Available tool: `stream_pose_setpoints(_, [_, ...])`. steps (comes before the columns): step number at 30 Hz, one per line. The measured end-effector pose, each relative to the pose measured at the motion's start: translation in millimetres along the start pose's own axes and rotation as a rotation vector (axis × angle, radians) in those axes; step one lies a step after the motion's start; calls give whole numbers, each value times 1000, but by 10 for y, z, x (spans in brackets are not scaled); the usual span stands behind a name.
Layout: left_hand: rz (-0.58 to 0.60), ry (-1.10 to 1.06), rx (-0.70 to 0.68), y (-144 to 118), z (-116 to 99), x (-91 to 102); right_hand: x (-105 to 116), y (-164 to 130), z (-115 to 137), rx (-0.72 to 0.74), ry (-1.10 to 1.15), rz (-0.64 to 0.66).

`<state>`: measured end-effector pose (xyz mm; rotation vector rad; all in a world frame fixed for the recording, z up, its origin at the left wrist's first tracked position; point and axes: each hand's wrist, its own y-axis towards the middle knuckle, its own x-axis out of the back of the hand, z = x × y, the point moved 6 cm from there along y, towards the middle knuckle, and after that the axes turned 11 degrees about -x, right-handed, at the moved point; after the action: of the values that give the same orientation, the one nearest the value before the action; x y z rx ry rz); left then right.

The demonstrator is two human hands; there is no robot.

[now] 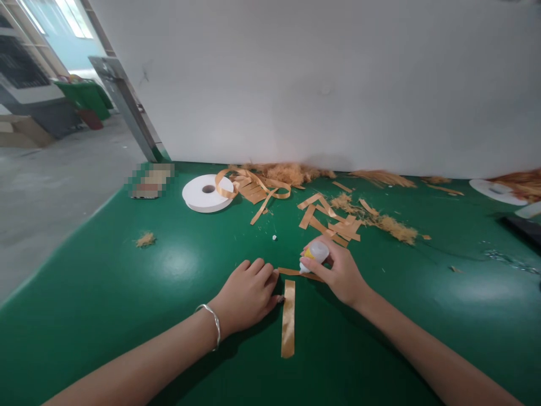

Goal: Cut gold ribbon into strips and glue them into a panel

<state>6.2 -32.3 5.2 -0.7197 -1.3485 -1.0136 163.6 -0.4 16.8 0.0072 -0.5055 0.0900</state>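
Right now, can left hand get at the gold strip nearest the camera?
Probably yes: the left hand is right beside the gold strip, with nothing visible covering it or standing between.

the tabletop (101,299) is green, the ribbon strip (288,320) gold, the bottle (319,252) white-and-yellow.

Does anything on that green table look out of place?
Yes: a small fibre tuft sits alone on the left of the green table, apart from the fibre pile near the wall.
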Motion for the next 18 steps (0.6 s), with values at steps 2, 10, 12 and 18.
stream_pose_setpoints(2, [-2, -1, 0, 4, 2, 5, 8, -9, -4, 5, -16, -7])
stream_pose_setpoints(10, [-3, -14, 1, 12, 8, 6, 58, -44, -32, 3, -39, -28])
stream_pose_setpoints(12, [-3, -13, 3, 10, 8, 2, 76, -56, -42, 0, -50, -34])
stream_pose_setpoints(18, [13, -11, 3, 11, 2, 11, 152, -104, -87, -9, -49, -46])
